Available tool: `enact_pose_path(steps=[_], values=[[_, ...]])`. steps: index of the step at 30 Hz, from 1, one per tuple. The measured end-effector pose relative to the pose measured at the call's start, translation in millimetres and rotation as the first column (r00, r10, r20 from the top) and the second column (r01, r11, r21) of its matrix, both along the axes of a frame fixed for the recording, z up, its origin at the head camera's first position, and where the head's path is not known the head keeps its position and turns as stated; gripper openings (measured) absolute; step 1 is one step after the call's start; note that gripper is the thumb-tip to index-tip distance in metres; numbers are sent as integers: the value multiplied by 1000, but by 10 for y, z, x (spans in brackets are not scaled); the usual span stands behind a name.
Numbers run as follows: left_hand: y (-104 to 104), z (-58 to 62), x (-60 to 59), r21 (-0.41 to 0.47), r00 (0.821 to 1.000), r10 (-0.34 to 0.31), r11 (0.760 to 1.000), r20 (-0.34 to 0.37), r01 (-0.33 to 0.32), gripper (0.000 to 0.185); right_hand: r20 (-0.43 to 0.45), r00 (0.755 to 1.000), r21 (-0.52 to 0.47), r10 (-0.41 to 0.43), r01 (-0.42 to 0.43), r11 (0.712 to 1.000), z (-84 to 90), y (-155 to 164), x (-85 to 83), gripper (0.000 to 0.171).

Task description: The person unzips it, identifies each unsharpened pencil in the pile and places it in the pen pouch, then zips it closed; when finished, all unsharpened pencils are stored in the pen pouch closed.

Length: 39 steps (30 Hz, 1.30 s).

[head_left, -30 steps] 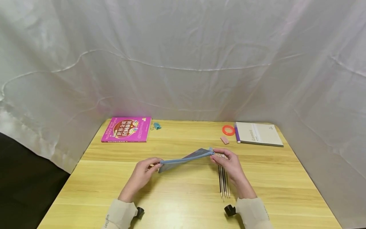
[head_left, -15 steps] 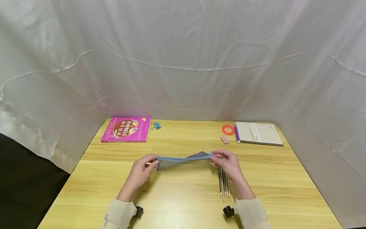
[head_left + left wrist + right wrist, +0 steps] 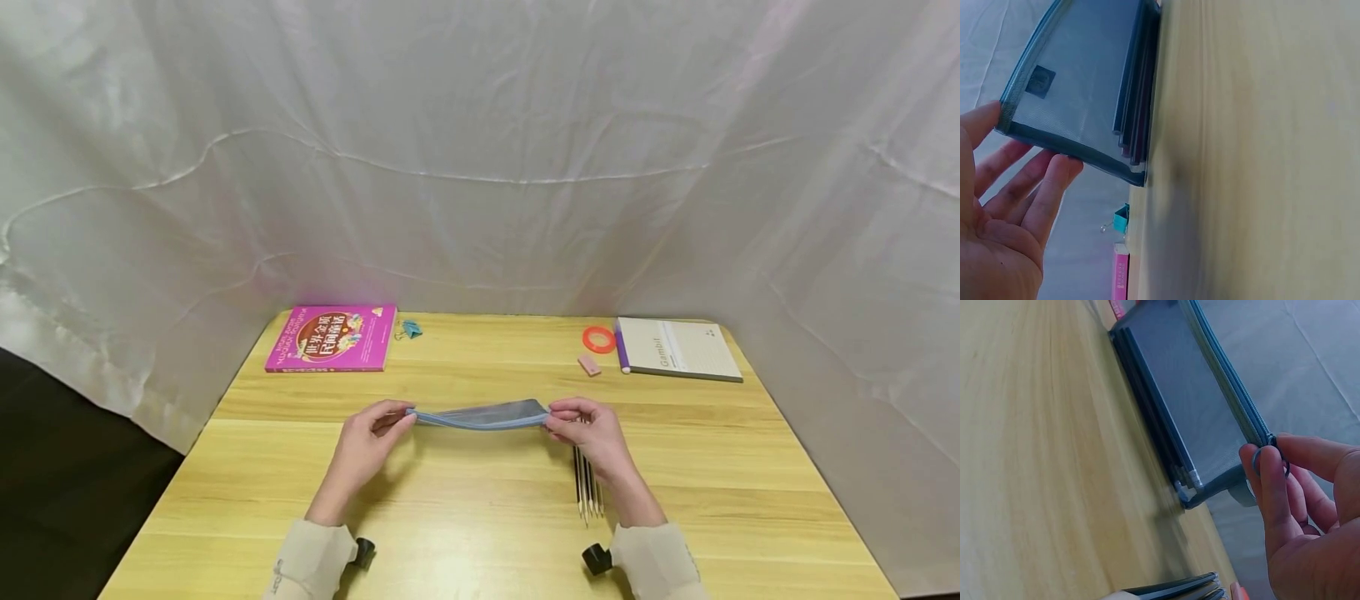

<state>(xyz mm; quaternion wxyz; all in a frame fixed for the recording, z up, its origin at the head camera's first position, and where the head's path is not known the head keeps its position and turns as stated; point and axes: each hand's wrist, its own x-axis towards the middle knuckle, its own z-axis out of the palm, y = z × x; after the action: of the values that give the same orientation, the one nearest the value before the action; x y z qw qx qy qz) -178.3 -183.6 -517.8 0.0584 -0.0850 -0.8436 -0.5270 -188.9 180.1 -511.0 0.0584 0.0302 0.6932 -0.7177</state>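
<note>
A blue-grey mesh zipper pouch (image 3: 480, 417) stretches between both hands above the table. My left hand (image 3: 363, 446) pinches its left top corner between thumb and fingers. At the other end, my right hand (image 3: 600, 442) pinches the corner by the zipper; in the right wrist view a ring pull (image 3: 1256, 460) shows at the fingertips. Several pencils (image 3: 1132, 94) are visible through the mesh, lying along the pouch's bottom in the left wrist view. Loose pencils (image 3: 588, 487) lie side by side on the table below my right hand, their upper ends partly hidden by it.
A pink book (image 3: 333, 340) and a teal binder clip (image 3: 412, 329) lie at the back left. Toward the back right are a red tape roll (image 3: 587, 340), a pink eraser (image 3: 588, 366), a purple marker (image 3: 622, 350) and a notebook (image 3: 682, 348). Grey curtains (image 3: 480, 208) surround the table.
Both hands have moved slightly left with the pouch. Its twist has come out, and the zipper edge now runs along the near side, with the mesh behind it.
</note>
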Motion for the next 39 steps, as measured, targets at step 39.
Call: enact_pose_path(steps=[39], values=[[-47, -136, -266, 37, 972, -88, 996, 218, 82, 43, 89, 991, 212, -96, 75, 974, -294, -300, -132, 32]])
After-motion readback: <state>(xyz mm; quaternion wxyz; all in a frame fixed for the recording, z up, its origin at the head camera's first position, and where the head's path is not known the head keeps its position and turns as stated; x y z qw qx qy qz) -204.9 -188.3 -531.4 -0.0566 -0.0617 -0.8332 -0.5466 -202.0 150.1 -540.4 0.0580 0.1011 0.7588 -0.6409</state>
